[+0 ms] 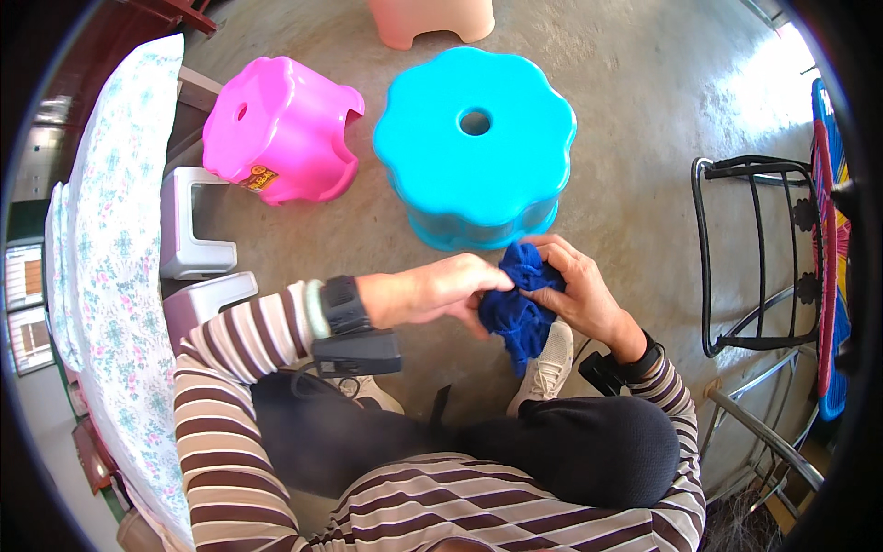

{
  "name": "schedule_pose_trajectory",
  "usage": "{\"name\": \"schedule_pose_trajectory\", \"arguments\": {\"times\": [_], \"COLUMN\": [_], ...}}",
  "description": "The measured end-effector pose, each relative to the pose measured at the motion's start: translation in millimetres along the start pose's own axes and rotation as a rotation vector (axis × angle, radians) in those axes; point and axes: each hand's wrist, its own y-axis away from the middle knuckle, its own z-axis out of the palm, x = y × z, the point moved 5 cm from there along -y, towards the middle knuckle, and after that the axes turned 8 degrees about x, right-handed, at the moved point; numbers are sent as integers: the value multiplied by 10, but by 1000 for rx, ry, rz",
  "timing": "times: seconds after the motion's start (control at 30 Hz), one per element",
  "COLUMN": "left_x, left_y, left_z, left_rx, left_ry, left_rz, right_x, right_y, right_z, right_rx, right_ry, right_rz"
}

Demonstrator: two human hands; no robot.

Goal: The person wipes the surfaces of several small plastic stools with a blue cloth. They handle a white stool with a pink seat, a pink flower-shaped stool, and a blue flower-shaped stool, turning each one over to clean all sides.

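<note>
A crumpled dark blue cloth (519,314) is bunched between my two hands, above my light-coloured shoe. My right hand (576,286) grips its right side, the thumb across the folds. From the left, my left hand (452,286) pinches the cloth between thumb and fingers; some of those fingertips are hidden or blurred. Just beyond my hands stands a bright blue plastic stool (476,172) with a scalloped top and a round hole in its centre. To its left, a pink plastic stool (290,134) of similar shape appears tilted and bears a printed label.
A peach plastic stool (434,17) stands at the far edge. On the left are a table with a floral cloth (127,262) and white-and-mauve stools (200,248) beside it. A black metal frame (752,255) and a woven multicoloured chair (828,276) stand at the right.
</note>
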Motion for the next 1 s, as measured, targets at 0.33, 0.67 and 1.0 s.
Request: {"name": "schedule_pose_trajectory", "arguments": {"times": [0.33, 0.67, 1.0], "left_x": [751, 511, 506], "left_y": [582, 221, 183], "left_z": [-1192, -1613, -1708], "left_rx": [1176, 910, 905], "left_ry": [-1337, -1037, -1088], "left_rz": [929, 863, 764], "right_x": [-284, -264, -580], "right_y": [-1127, -2282, -1742], "right_z": [-1070, -513, 476], "right_rx": [624, 559, -3], "right_ry": [44, 1025, 740], "right_rz": [-221, -434, -843]}}
